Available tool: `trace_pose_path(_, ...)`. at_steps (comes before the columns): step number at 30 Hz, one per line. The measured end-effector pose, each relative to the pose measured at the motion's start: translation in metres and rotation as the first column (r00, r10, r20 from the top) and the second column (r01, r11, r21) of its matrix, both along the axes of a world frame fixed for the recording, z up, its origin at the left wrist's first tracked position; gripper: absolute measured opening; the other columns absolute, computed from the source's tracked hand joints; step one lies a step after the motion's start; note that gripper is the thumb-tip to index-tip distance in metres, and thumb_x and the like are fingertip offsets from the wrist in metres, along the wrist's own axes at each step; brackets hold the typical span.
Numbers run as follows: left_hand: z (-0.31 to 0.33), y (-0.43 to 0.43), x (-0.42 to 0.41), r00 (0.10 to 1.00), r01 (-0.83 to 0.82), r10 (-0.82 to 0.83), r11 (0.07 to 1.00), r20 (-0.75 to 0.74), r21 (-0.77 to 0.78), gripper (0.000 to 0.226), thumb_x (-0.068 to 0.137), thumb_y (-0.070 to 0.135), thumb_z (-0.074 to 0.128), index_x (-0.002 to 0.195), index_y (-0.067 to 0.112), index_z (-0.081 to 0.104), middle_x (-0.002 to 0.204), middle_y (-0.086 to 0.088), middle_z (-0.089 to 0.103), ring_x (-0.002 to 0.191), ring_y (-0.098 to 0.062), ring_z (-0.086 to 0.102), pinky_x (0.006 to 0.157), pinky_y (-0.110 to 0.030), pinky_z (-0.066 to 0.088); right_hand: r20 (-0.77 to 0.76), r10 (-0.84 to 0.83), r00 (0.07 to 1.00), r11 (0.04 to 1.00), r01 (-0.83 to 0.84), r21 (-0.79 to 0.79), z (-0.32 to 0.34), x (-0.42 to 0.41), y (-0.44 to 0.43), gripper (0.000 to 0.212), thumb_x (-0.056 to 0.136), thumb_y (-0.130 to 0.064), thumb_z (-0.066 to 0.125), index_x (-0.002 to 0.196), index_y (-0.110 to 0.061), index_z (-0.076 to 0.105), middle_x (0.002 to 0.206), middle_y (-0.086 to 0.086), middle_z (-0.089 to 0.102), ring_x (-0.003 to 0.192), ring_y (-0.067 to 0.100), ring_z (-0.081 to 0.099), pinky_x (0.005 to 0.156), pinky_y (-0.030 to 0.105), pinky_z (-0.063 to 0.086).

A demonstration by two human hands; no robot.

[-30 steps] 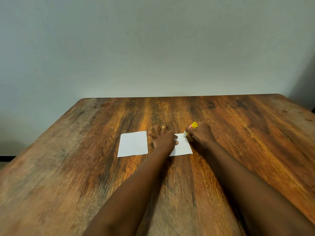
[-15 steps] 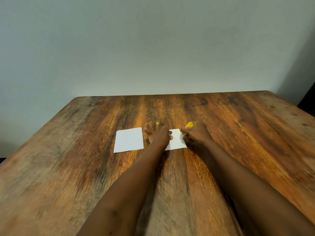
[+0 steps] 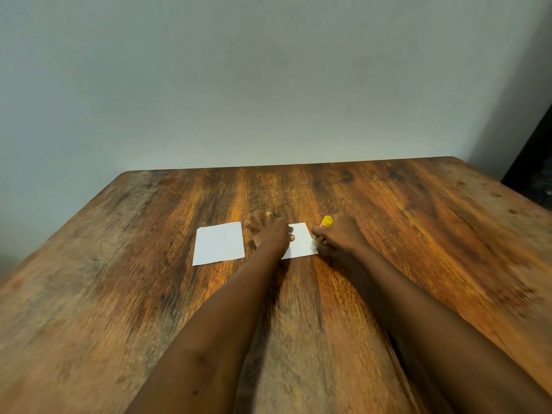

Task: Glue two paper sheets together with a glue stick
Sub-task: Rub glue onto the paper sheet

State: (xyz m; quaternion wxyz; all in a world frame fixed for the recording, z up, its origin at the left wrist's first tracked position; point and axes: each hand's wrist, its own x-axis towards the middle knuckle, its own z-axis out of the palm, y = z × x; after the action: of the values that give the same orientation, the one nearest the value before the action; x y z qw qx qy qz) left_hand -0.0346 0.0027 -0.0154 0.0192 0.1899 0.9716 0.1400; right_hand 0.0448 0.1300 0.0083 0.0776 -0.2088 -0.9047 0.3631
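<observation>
The worktop [image 3: 394, 204] is a wooden surface with strong grain, set against a plain pale wall [image 3: 268, 85]. Two white paper sheets lie flat on it, side by side and apart, with a strip of bare wood between them.

The left sheet [image 3: 219, 243] lies uncovered; nothing touches it.

The right sheet [image 3: 302, 242] is partly covered on its left side by the left hand [image 3: 268, 233]. This hand lies palm down with its fingers straight and spread. The thumb rests on the paper, and the fingers reach past the sheet's far edge onto the wood. It grips nothing and presses flat on the sheet. A gold ring [image 3: 269, 213] sits on one finger.

The right hand [image 3: 342, 234] is at the right edge of the same sheet. Its fingers are curled round the glue stick [image 3: 327, 221] and hold it firmly. The stick is tilted: its yellow upper end points away from the person and stands above the knuckles, and its pale lower end meets the paper near the sheet's near right corner.

Both forearms extend from the near edge of the worktop towards the sheets. The near part of the picture is blurred.
</observation>
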Motion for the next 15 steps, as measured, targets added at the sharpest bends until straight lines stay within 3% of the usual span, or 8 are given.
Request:
trace_pose_path(4, 0.0004, 0.0001, 0.0008, 1.0, -0.006, 0.006, 1.0, -0.009, 0.003, 0.038, 0.091, 0.029, 0.057, 0.128, 0.02, 0.059, 0.15, -0.01, 0.034, 0.143, -0.036, 0.012, 0.113, -0.059, 0.004, -0.043, -0.022, 0.999, 0.998, 0.019, -0.061, 0.0019, 0.0036, -0.0003, 0.023, 0.075, -0.021, 0.071, 0.07, -0.001, 0.06, 0.071, 0.011, 0.056, 0.063, 0.018, 0.052, 0.051, 0.026, 0.037)
trace_pose_path(8, -0.0003, -0.0013, 0.0015, 1.0, -0.013, 0.013, 1.0, -0.027, 0.001, 0.038, 0.09, 0.03, 0.057, 0.126, 0.017, 0.059, 0.147, -0.011, 0.038, 0.14, -0.035, 0.017, 0.111, -0.057, 0.01, -0.018, -0.003, 1.0, 1.0, 0.003, -0.004, 0.0022, 0.0041, 0.0007, 0.027, 0.076, -0.024, 0.07, 0.076, 0.002, 0.064, 0.072, 0.008, 0.056, 0.062, 0.015, 0.05, 0.048, 0.024, 0.035)
trace_pose_path(12, -0.001, -0.0048, 0.0021, 0.997, -0.02, 0.019, 1.0, -0.073, -0.01, 0.039, 0.089, 0.035, 0.058, 0.123, 0.016, 0.058, 0.142, -0.01, 0.044, 0.137, -0.033, 0.022, 0.109, -0.052, 0.017, -0.172, -0.123, 0.977, 0.991, 0.111, -0.073, -0.0011, 0.0044, 0.0023, 0.022, 0.075, -0.02, 0.07, 0.061, -0.013, 0.056, 0.071, 0.01, 0.062, 0.061, 0.019, 0.056, 0.053, 0.027, 0.042)
trace_pose_path(15, -0.0008, -0.0083, 0.0039, 0.991, -0.011, 0.004, 0.999, -0.135, -0.047, 0.041, 0.089, 0.036, 0.059, 0.124, 0.016, 0.056, 0.142, -0.008, 0.044, 0.137, -0.031, 0.024, 0.109, -0.049, 0.018, -0.233, -0.191, 0.954, 0.976, 0.16, -0.145, -0.0029, 0.0035, 0.0038, 0.017, 0.075, -0.019, 0.069, 0.065, -0.007, 0.064, 0.075, 0.016, 0.069, 0.064, 0.026, 0.063, 0.06, 0.036, 0.051)
